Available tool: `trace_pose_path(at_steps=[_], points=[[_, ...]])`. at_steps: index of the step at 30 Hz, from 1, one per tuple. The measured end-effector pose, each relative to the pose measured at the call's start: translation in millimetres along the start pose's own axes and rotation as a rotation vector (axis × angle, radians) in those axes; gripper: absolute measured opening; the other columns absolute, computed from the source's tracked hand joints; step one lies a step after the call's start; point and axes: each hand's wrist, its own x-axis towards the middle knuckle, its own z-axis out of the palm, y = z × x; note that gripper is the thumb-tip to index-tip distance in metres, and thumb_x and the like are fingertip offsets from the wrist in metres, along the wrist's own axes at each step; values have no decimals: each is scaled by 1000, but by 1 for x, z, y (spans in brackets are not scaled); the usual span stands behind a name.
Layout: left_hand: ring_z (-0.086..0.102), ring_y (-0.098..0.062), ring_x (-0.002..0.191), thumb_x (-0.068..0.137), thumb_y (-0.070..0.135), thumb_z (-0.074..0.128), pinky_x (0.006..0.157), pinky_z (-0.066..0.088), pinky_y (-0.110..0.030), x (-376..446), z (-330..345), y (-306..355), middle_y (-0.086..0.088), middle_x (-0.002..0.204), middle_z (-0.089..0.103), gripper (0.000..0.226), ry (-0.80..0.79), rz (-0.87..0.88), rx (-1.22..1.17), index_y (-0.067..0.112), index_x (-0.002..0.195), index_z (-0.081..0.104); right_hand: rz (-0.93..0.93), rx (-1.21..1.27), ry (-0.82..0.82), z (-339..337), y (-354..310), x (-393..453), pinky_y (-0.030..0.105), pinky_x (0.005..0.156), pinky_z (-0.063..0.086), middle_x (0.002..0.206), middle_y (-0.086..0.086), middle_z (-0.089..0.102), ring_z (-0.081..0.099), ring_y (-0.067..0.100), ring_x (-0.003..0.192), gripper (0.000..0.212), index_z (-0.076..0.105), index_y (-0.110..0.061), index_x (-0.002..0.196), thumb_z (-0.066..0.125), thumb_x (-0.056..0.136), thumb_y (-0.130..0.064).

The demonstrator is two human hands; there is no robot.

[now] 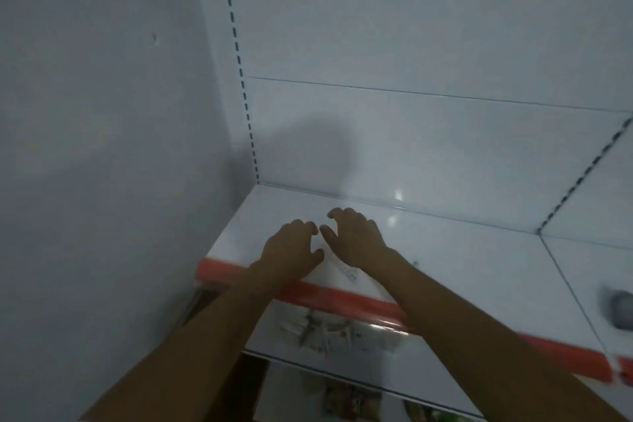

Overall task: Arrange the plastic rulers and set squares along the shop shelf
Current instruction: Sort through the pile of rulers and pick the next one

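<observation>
On the left of the frame is a plain white wall (85, 113). Next, near the middle, the left hand (291, 247) rests palm down on the white shelf (462, 250), fingers spread, holding nothing. Just right of it, a clear set square (346, 272) lies flat by the red front strip (342, 301). The right hand (356, 236) rests beside it, fingers curled loosely, gripping nothing. Far right, a blurry grey thing (621, 308) sits.
</observation>
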Motion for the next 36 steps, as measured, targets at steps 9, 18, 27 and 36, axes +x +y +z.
trace_pose_path(at_steps=[9, 18, 27, 36], points=[[27, -31, 136, 72, 78, 55, 108, 26, -53, 35, 32, 3, -7, 148, 32, 94, -221, 139, 105, 27, 146, 28, 528, -161, 39, 1, 44, -51, 41, 97, 40, 130, 10, 49, 48, 27, 119, 61, 42, -11, 136, 41, 94, -55], [27, -31, 130, 76, 66, 58, 102, 28, -47, 26, 48, 16, -12, 138, 32, 79, -159, 195, 146, 16, 134, 41, 904, 3, 32, 18, 48, -76, 41, 96, 42, 127, 17, 41, 43, 30, 119, 77, 40, -1, 133, 60, 84, -57], [34, -28, 126, 71, 68, 67, 96, 39, -42, 39, 48, 12, -10, 134, 39, 86, -184, 210, 102, 13, 132, 44, 794, 20, -22, 12, 49, -58, 34, 95, 37, 121, 13, 53, 44, 29, 116, 39, 50, -3, 119, 61, 88, -24], [35, -29, 124, 60, 72, 72, 101, 34, -44, 44, 54, 5, -10, 132, 40, 98, -182, 130, -10, 12, 131, 40, 719, 295, 49, 30, 43, -55, 39, 101, 41, 127, 14, 41, 43, 31, 117, 63, 45, -14, 127, 75, 77, -37]])
